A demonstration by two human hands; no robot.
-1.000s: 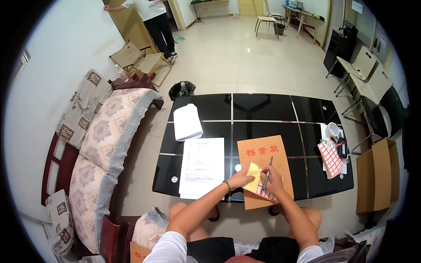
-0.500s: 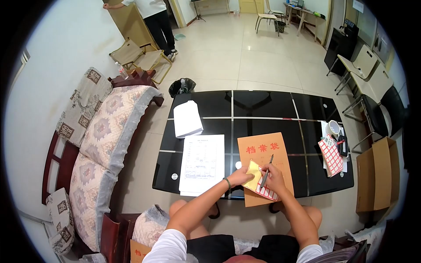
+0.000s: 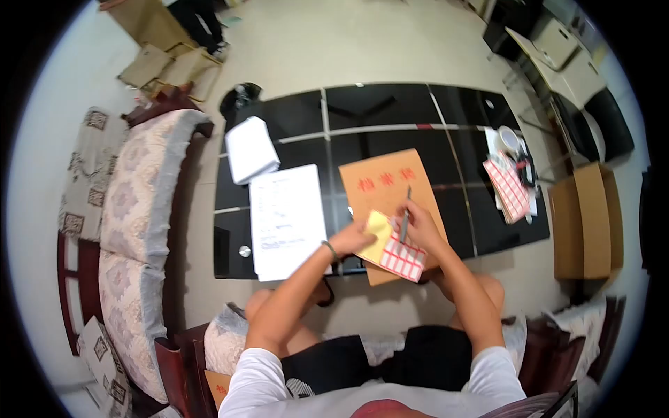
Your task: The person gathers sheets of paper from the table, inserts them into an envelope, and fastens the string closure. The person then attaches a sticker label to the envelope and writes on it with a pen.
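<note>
My left hand (image 3: 354, 238) pinches the edge of a sheet of red-bordered white labels (image 3: 404, 262). A yellow part (image 3: 378, 231), perhaps its backing, lies under my left fingers. In my right hand (image 3: 422, 224) is a grey pen (image 3: 404, 226), held upright-slanted over the label sheet; I cannot tell whether its tip touches. Beneath both hands a brown file envelope (image 3: 364, 198) with red characters rests on the black glass table (image 3: 279, 150), partly covered by the sheet. Left of it lie printed forms (image 3: 287, 216).
A stack of white paper (image 3: 249, 148) sits at the table's far left. On the right are more red-bordered labels (image 3: 507, 188) and a tape roll (image 3: 509, 141). A cardboard box (image 3: 582, 226) stands beside the table, and a cushioned sofa (image 3: 150, 195) on the left. A person's legs (image 3: 197, 24) show far back.
The view has tipped downward. More of the red label grid shows below my right hand, and my left hand has shifted slightly away from it. The pen stays in my right hand.
</note>
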